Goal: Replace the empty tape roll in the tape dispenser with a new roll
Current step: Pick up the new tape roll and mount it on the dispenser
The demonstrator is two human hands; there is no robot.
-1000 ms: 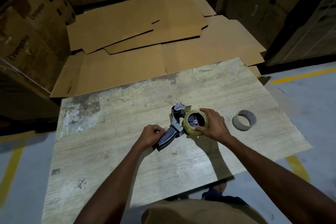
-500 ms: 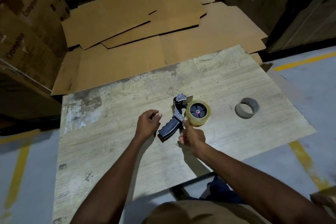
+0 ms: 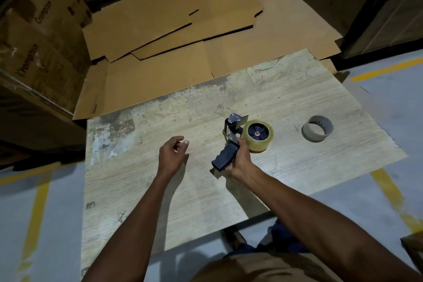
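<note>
Now that your right hand point(image 3: 239, 162) has left the new roll point(image 3: 266, 142) and closed round the black handle of the tape dispenser point(image 3: 226, 155), the grip has passed across. A second ago your left hand point(image 3: 172, 155) held that handle while the right pressed the roll onto the hub. The left has since let go and hovers just left of centre frame, fingers loosely curled, holding nothing, apart from the tool.

The clear roll sits on the dispenser's black hub, right of centre, its lower edge seemingly resting on the table point(image 3: 137, 190). The empty roll point(image 3: 309, 134), a bare grey core, stands well apart toward the right edge of the tabletop. Flattened cardboard sheets point(image 3: 160, 30) fill the upper half of the frame.

From this, the swap itself looks done: old core out, new roll mounted. What likely remains is feeding the tape end past the roller and blade at the dispenser's far end. Whether a loose end is already peeled cannot be told from here.
</note>
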